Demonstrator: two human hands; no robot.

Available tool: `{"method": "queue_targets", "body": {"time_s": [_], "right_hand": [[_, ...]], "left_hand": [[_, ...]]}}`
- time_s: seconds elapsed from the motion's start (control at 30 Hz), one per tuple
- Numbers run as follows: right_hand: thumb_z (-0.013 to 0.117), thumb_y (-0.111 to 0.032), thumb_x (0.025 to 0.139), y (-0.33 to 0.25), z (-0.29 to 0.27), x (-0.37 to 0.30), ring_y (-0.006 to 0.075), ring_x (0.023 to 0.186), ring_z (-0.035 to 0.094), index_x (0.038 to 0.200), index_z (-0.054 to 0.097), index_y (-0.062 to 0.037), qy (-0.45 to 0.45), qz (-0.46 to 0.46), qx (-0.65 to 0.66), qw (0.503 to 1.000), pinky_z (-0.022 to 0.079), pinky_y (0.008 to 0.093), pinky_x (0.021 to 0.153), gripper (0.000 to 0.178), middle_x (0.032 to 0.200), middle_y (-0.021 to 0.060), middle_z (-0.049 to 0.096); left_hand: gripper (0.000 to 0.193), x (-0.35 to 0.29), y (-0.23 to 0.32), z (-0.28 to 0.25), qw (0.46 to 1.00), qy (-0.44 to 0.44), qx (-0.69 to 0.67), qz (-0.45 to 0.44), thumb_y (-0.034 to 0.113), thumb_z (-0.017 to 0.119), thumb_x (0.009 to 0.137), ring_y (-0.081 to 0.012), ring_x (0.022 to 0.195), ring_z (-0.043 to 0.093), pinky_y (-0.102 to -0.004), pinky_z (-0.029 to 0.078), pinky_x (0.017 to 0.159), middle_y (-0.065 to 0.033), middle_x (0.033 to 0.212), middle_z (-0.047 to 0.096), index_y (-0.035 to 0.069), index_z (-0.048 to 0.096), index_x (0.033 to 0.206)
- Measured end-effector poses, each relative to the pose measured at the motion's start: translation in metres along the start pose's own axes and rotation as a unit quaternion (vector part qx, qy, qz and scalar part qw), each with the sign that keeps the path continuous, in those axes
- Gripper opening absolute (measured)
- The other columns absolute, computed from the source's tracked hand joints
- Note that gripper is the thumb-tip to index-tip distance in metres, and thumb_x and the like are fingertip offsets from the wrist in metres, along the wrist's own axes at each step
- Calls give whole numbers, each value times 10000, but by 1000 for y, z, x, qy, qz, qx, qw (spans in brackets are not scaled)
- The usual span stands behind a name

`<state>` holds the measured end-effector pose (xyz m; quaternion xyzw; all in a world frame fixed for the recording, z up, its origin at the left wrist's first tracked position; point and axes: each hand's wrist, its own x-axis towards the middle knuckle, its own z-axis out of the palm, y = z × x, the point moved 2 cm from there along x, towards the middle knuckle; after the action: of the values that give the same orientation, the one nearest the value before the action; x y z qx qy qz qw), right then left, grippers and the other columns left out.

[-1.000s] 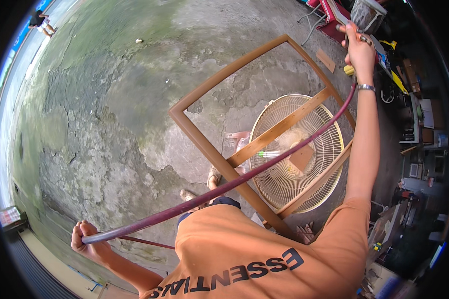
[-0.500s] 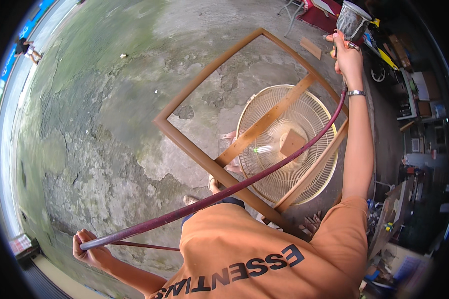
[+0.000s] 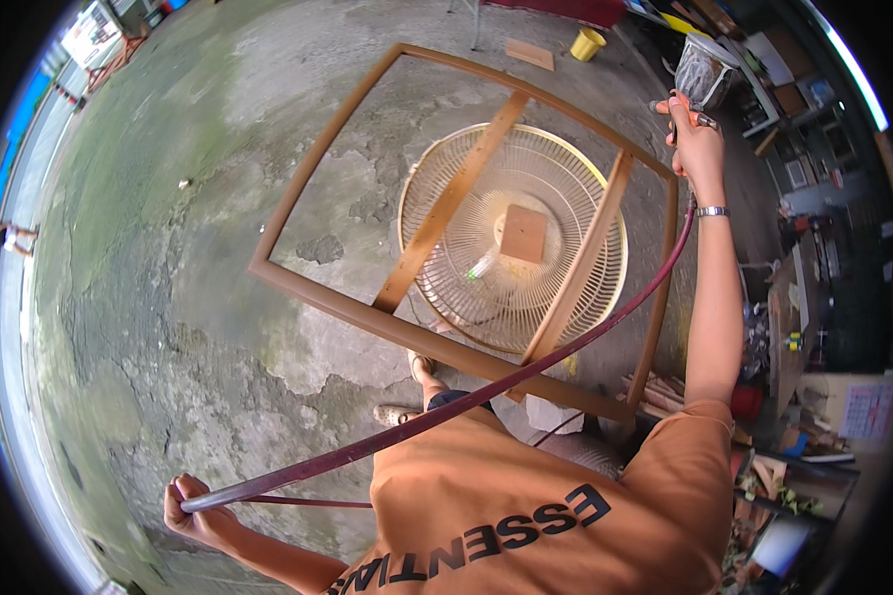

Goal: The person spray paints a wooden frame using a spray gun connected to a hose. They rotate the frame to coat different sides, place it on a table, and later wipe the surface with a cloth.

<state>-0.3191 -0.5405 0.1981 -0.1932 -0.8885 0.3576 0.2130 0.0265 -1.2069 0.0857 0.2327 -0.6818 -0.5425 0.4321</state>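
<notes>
Up at the far right, my right hand (image 3: pixel 698 144) is closed around a spray gun (image 3: pixel 680 107) topped by a grey, paint-smeared cup (image 3: pixel 704 74). A dark red hose (image 3: pixel 417 428) runs from the gun's handle across my front. My left hand (image 3: pixel 196 518), low on the left, grips that hose. Between my arms, a brown wooden frame (image 3: pixel 337 305) with two crossbars (image 3: pixel 451 203) rests over a large, round wire fan guard (image 3: pixel 427 268). A small wooden block (image 3: pixel 523 234) sits at the guard's centre. The gun is beyond the frame's right corner, apart from it.
Cracked, stained concrete floor (image 3: pixel 159 327) spreads to the left. A yellow bucket (image 3: pixel 586 44) and a flat board (image 3: pixel 529 54) lie past the frame. Wood scraps (image 3: pixel 660 392) and cluttered shelves line the right side. A person (image 3: pixel 12 238) is far off at the left edge.
My view has turned, so the frame and fan guard appear further left and the yellow bucket shows. Both hands keep their hold; the gun appears slightly lower in the picture.
</notes>
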Motion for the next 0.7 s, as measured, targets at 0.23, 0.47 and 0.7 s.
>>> {"method": "queue_targets", "body": {"time_s": [0.23, 0.47, 0.7], "right_hand": [[567, -444, 931, 43, -68, -24, 81, 316, 424, 1045, 738, -175, 60, 62, -39, 995, 322, 253, 308, 339, 606, -20, 563], [539, -486, 918, 81, -134, -47, 106, 358, 500, 1011, 749, -187, 120, 95, -130, 980, 410, 259, 348, 377, 580, -15, 539], [513, -453, 939, 106, -211, -130, 92, 363, 503, 1222, 659, -192, 198, 97, -114, 969, 399, 242, 346, 412, 770, -5, 673]], "left_hand": [[464, -6, 19, 31, 994, -103, -12, 27, 13, 614, 916, -62, 572, 244, -250, 164, 506, 40, 622, 273, 107, 267, 623], [458, -21, 22, 47, 989, -138, -4, 50, 41, 670, 879, -73, 587, 262, -254, 202, 522, 30, 628, 306, 75, 294, 620], [423, -42, 21, 33, 955, -283, 55, 74, 129, 648, 867, -65, 558, 245, -289, 141, 500, 25, 554, 316, 68, 329, 595]]}}
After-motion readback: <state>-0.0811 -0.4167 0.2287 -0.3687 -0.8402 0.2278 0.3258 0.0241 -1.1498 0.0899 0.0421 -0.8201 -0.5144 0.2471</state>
